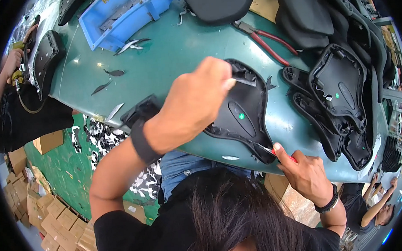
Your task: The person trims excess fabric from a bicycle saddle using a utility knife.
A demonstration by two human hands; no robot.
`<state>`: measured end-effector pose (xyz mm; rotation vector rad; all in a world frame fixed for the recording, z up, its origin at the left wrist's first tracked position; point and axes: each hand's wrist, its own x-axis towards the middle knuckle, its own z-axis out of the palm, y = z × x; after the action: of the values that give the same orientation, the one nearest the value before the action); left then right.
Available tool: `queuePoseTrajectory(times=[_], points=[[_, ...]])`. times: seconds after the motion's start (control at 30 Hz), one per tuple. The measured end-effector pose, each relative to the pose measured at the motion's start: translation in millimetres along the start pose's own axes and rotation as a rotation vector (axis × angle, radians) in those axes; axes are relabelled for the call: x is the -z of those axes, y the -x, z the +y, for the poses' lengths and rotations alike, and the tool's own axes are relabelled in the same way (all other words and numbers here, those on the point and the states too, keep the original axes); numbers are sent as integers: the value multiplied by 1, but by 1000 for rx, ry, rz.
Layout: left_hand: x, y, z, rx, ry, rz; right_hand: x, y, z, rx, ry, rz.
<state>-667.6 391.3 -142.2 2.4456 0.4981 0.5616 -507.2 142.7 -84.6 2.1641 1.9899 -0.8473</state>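
Observation:
My left hand [195, 98], slightly blurred, is closed above a black saddle-shaped padded shell [254, 109]. Its thumb and fingers pinch a thin strip of cover material [245, 81] at the shell's far edge. The shell lies on the green table with its underside up, showing folded edges, an oval recess and a small green sticker [242, 116]. My right hand [303, 174] is wrapped around a red-handled cutting tool [295, 158]. The tool's thin metal tip touches or lies just over the shell's narrow near end; its exact kind is mostly hidden by my fingers.
Red-handled pliers [269, 44] lie beyond the shell. Several similar black shells [340, 91] are stacked at right. A blue bin [127, 27] stands at far left, with scraps [115, 72] around it. A co-worker's hand [13, 62] grips a tool at left. Cartons [60, 223] fill the floor.

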Motion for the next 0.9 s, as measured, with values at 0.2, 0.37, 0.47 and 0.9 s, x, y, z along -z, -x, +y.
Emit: queuePoseTrajectory(times=[0.2,0.37,0.47,0.9], points=[[2,74,-7,781,1067,362,-40,-12,16,-234,-610,436],[-28,66,37,753,696,241,-26,-44,-29,161,-768,300],[14,31,24,556,596,-143,-37,-35,-14,-80,-877,715],[-32,35,70,502,93,156,-26,-58,-17,-250,-1210,333]])
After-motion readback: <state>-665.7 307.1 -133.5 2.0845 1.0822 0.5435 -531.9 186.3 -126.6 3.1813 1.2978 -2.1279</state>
